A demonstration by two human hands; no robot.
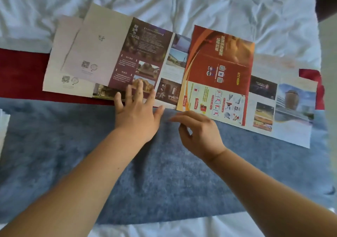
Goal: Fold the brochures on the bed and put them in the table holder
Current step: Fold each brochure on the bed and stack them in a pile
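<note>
progress: early, none folded | brochures [284, 109] flat, overlapping on bed [218, 3] | left hand [135, 112] flat, fingers spread on maroon brochure [142, 54] | right hand [198, 132] loosely curled, empty (beside red brochure [218, 63]) | holder not in view

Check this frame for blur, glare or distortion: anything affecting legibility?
Head view: soft daylight; right hand fingertips motion-blurred, left hand sharper; print on the maroon-and-white paper brochure too soft to read; wide-angle bending at the edges; faint arm shadow on the fuzzy blue blanket.

brochures [116, 54] overlapping on bed [218, 3], hands before
</note>
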